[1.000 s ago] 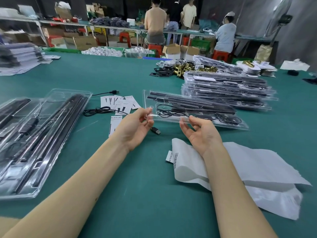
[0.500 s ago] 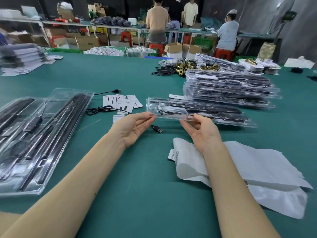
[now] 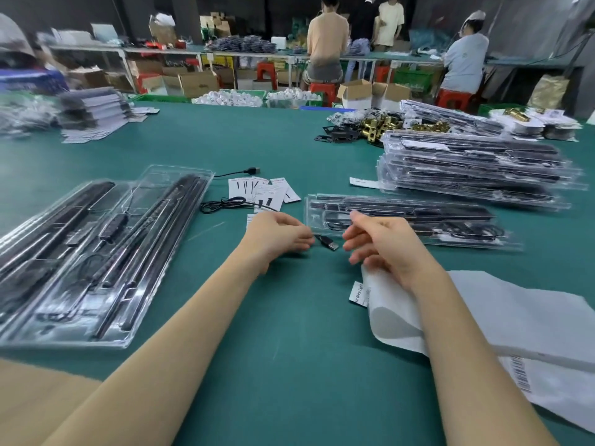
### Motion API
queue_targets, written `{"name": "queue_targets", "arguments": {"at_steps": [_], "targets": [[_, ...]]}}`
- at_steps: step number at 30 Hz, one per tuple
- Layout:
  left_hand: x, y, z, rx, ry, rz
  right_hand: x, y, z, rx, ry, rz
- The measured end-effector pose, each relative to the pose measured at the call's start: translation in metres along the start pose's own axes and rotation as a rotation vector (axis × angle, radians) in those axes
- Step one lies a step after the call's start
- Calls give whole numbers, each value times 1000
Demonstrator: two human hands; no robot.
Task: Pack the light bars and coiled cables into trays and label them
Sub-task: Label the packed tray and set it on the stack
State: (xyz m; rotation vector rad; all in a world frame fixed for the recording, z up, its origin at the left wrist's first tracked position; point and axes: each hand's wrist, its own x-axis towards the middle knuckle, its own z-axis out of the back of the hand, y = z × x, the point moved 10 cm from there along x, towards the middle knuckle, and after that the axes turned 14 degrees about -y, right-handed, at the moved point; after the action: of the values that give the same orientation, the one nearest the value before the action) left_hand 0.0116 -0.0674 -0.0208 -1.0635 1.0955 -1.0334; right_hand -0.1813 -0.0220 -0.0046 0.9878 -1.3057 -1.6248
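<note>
Two hands have let go of the packed tray (image 3: 402, 220), which now lies flat on the green desk (image 3: 289, 365), ready for labelling. Beyond the tray sits a stack of finished trays (image 3: 476, 169). Nearer than it, left hand (image 3: 277, 235) and right hand (image 3: 380, 243) hover loosely curled, each grip empty, flanking a USB plug (image 3: 326, 242). Label cards (image 3: 262, 193) lie left of the tray.
</note>
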Motion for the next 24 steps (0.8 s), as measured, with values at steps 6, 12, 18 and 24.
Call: {"name": "queue_targets", "arguments": {"at_steps": [6, 12, 18, 24], "targets": [[-31, -58, -11, 565, -126, -664, 4, 23, 14, 411, -203, 172], [-87, -31, -80, 556, 686, -537, 8, 18, 41, 737, -412, 147], [-88, -39, -81, 684, 571, -797, 11, 17, 51, 766, -439, 155], [-47, -61, -37, 511, 129, -800, -12, 61, 73, 480, -553, 587]]}}
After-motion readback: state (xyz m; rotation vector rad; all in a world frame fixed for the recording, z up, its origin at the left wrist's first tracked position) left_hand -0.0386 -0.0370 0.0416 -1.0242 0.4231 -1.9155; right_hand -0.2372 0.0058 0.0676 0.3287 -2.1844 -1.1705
